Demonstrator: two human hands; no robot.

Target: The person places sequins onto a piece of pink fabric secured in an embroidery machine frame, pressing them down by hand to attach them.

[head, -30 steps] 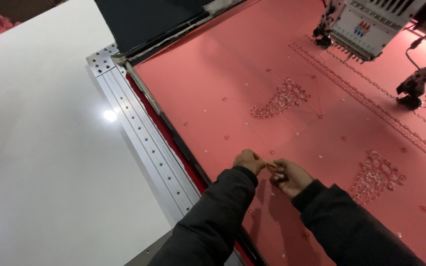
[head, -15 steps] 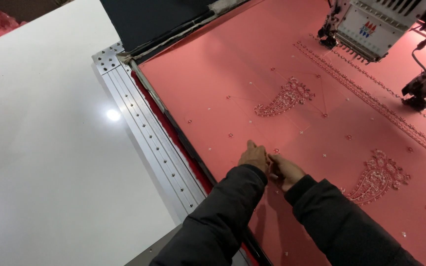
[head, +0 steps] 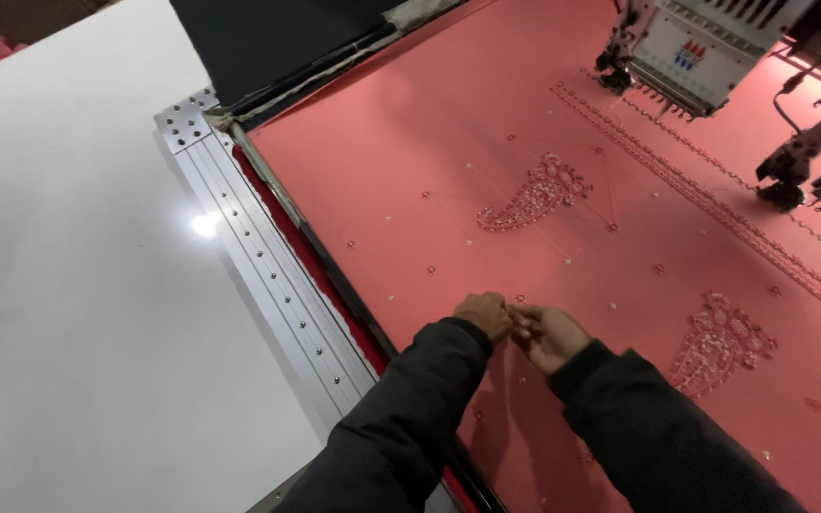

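Observation:
A wide sheet of coral-pink fabric [head: 486,123] lies stretched flat in an embroidery frame, with paisley-shaped beaded motifs [head: 532,194] and small stitched dots on it. My left hand [head: 485,313] and my right hand [head: 549,335] meet just above the cloth near its left edge, fingers pinched together at one small dot. Whatever they pinch is too small to make out. Both arms are in dark sleeves.
A metal rail with rivets [head: 258,266] borders the fabric on the left, next to a white tabletop [head: 68,285]. Embroidery machine heads [head: 705,43] hang over the far right of the cloth. A second paisley motif [head: 719,344] lies right of my hands.
Both hands have shifted a little forward and to the right over the fabric, staying pinched together. The view has moved slightly with them.

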